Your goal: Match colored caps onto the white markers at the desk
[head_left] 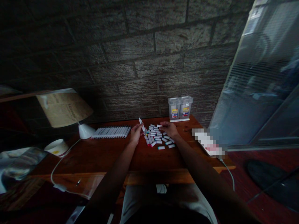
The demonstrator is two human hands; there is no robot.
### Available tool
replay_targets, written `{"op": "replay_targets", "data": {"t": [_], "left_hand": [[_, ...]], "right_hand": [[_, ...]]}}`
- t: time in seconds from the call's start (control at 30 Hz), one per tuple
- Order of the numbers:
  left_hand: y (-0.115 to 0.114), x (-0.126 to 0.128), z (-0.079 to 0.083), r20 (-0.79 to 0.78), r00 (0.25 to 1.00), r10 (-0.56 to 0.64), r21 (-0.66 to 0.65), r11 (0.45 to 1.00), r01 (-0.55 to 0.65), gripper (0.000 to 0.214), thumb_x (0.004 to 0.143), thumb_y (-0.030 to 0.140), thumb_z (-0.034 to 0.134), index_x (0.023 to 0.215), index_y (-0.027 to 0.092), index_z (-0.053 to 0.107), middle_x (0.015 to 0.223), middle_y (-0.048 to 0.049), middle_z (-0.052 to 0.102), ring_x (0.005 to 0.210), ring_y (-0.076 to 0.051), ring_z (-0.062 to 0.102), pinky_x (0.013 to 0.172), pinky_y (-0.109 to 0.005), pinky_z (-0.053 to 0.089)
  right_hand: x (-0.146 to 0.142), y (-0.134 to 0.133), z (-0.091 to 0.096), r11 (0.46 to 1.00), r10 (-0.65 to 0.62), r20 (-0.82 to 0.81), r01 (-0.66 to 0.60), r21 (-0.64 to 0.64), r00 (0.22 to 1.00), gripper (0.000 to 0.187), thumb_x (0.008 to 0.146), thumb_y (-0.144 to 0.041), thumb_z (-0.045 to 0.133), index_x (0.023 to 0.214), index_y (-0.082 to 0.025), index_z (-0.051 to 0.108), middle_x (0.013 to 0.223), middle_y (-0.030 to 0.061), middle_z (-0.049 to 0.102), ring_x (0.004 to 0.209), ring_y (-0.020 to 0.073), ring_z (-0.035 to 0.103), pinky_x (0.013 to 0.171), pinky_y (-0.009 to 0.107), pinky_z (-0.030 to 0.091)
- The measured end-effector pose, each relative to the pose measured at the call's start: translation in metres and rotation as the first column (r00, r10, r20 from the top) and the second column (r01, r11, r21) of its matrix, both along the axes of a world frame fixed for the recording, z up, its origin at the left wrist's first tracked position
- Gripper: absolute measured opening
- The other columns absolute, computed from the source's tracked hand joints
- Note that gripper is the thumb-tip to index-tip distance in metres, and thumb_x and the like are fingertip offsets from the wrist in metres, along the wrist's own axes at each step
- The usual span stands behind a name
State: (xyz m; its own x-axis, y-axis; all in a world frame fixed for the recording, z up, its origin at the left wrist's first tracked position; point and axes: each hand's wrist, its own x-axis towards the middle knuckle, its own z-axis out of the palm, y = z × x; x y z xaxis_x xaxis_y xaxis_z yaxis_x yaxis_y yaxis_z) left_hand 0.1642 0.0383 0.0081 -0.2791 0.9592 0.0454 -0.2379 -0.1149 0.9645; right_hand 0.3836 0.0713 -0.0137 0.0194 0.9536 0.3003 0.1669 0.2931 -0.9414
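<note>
My left hand [135,134] is closed around a white marker [142,125], which points up and slightly left. Across from it, my right hand [170,129] reaches over the far right of a pile of short white caps [158,137] with coloured ends. Its fingertips are pinched at a white marker cap [159,126]; how firmly they grip it is too small to make out. A single cap [161,148] lies at the pile's near side. Left of my left hand, a row of white markers [112,132] with dark ends lies side by side.
Two clear plastic cases [180,108] stand at the table's back right. A lamp [67,109] and a white bowl [56,147] are at the left, with a cable in front. A partly blurred white device [205,141] with a cable lies near the table's right edge [227,165].
</note>
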Motion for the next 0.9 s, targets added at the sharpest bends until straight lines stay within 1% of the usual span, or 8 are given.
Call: {"op": "replay_targets", "data": {"t": [0.1, 0.17, 0.27, 0.37, 0.43, 0.53, 0.73, 0.9], "left_hand": [[0.001, 0.0, 0.0, -0.003, 1.0, 0.007, -0.007, 1.0, -0.007, 0.042, 0.056, 0.045, 0.082, 0.083, 0.018, 0.065, 0.071, -0.0028, 0.069, 0.064, -0.015, 0.067, 0.047, -0.018, 0.039], [0.001, 0.0, 0.0, -0.003, 1.0, 0.014, -0.005, 1.0, -0.014, 0.041, 0.056, 0.045, 0.082, 0.082, 0.018, 0.065, 0.071, -0.003, 0.07, 0.062, -0.014, 0.066, 0.047, -0.018, 0.039], [0.0, 0.0, 0.001, -0.003, 1.0, 0.02, -0.002, 1.0, -0.02, 0.041, 0.056, 0.045, 0.081, 0.083, 0.017, 0.065, 0.07, -0.0031, 0.07, 0.06, -0.014, 0.065, 0.047, -0.018, 0.038], [0.0, 0.0, 0.001, -0.015, 0.999, 0.031, -0.015, 0.999, -0.031, 0.041, 0.057, 0.045, 0.081, 0.082, 0.017, 0.066, 0.07, -0.0034, 0.07, 0.062, -0.015, 0.066, 0.049, -0.019, 0.039], [0.0, 0.0, 0.001, -0.021, 0.999, 0.034, -0.022, 0.999, -0.034, 0.04, 0.057, 0.045, 0.081, 0.082, 0.017, 0.066, 0.07, -0.0038, 0.07, 0.064, -0.016, 0.066, 0.05, -0.019, 0.04], [0.0, 0.0, 0.001, -0.012, 0.999, 0.033, -0.022, 0.999, -0.033, 0.039, 0.057, 0.044, 0.081, 0.083, 0.018, 0.067, 0.07, -0.0035, 0.07, 0.064, -0.015, 0.066, 0.05, -0.019, 0.041], [0.0, 0.001, 0.002, -0.039, 0.998, 0.049, -0.012, 0.999, -0.05, 0.037, 0.059, 0.045, 0.079, 0.08, 0.018, 0.065, 0.069, -0.0035, 0.07, 0.056, -0.013, 0.062, 0.046, -0.018, 0.037], [-0.002, 0.001, 0.004, -0.04, 0.997, 0.06, -0.029, 0.998, -0.061, 0.038, 0.06, 0.046, 0.078, 0.083, 0.018, 0.066, 0.07, -0.0037, 0.07, 0.061, -0.014, 0.064, 0.05, -0.019, 0.04]], "right_hand": [[0.0, 0.002, -0.002, 1.0, 0.019, 0.005, -0.019, 0.016, 1.0, 0.028, 0.065, -0.009, 0.077, 0.091, -0.017, 0.073, 0.096, 0.0059, 0.077, 0.087, 0.0194, 0.073, 0.084, 0.034, 0.059], [0.0, 0.001, -0.002, 0.998, 0.053, 0.042, -0.054, 0.039, 0.998, 0.028, 0.066, -0.008, 0.074, 0.092, -0.018, 0.073, 0.094, 0.0044, 0.077, 0.086, 0.0185, 0.073, 0.083, 0.033, 0.059], [0.001, -0.003, 0.002, 0.995, 0.069, 0.174, -0.079, 0.053, 0.982, 0.024, 0.068, -0.007, 0.072, 0.088, -0.019, 0.074, 0.09, 0.0024, 0.078, 0.085, 0.0181, 0.073, 0.084, 0.032, 0.058], [0.003, -0.01, 0.008, 0.999, 0.017, 0.326, -0.026, 0.023, 0.945, 0.018, 0.069, -0.009, 0.074, 0.083, -0.02, 0.076, 0.089, 0.0031, 0.078, 0.086, 0.0205, 0.073, 0.085, 0.032, 0.057], [0.004, -0.013, 0.012, 1.0, -0.011, 0.391, 0.007, 0.013, 0.92, 0.014, 0.07, -0.011, 0.076, 0.08, -0.021, 0.077, 0.089, 0.0032, 0.079, 0.088, 0.0222, 0.073, 0.086, 0.033, 0.056], [0.006, -0.015, 0.015, 1.0, -0.022, 0.427, 0.022, 0.006, 0.904, 0.012, 0.071, -0.013, 0.076, 0.078, -0.023, 0.077, 0.088, 0.0016, 0.079, 0.088, 0.0228, 0.074, 0.085, 0.032, 0.056], [0.007, -0.013, 0.015, 1.0, -0.012, 0.478, 0.02, -0.011, 0.878, 0.013, 0.073, -0.014, 0.074, 0.081, -0.023, 0.079, 0.086, 0.0005, 0.079, 0.087, 0.0216, 0.074, 0.084, 0.03, 0.055], [0.007, -0.014, 0.015, 0.999, -0.015, 0.501, 0.034, -0.029, 0.866, 0.011, 0.075, -0.017, 0.074, 0.08, -0.025, 0.079, 0.081, -0.001, 0.078, 0.082, 0.0197, 0.074, 0.08, 0.026, 0.055]]}}
